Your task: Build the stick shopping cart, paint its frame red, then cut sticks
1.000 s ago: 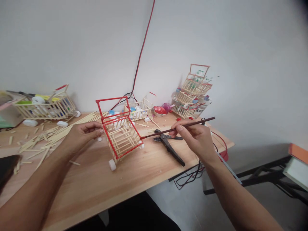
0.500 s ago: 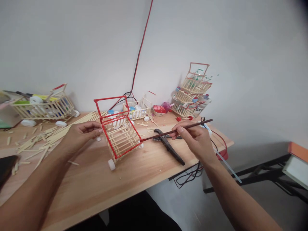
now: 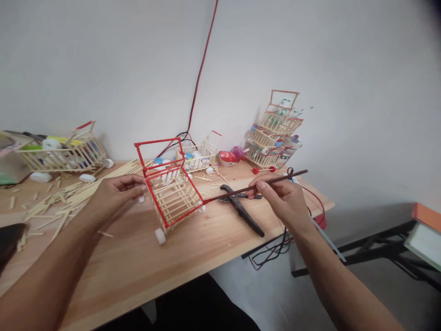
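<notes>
A small toy shopping cart (image 3: 177,201) of thin wooden sticks, its rim and handle red, stands tilted toward me on white wheels. My left hand (image 3: 126,188) is closed at the cart's left side, thumb and fingers pinching its edge near the base of the handle. In my right hand (image 3: 280,193) is a long dark paintbrush (image 3: 241,189), held like a pen. Its red tip touches the right front corner of the cart's rim. Beneath the brush lies a pair of black pliers (image 3: 243,214) on the wooden table (image 3: 138,276).
Loose sticks (image 3: 74,195) are strewn at the left. Behind them stands a stick cart (image 3: 62,158) full of items. A bowl of red paint (image 3: 228,158) and stacked carts (image 3: 274,133) line the wall. A dark object (image 3: 10,241) lies at the left edge.
My right hand and the paintbrush have shifted slightly right, the tip moving from just beside the corner outward a little. The cart and my left hand stay in place.
</notes>
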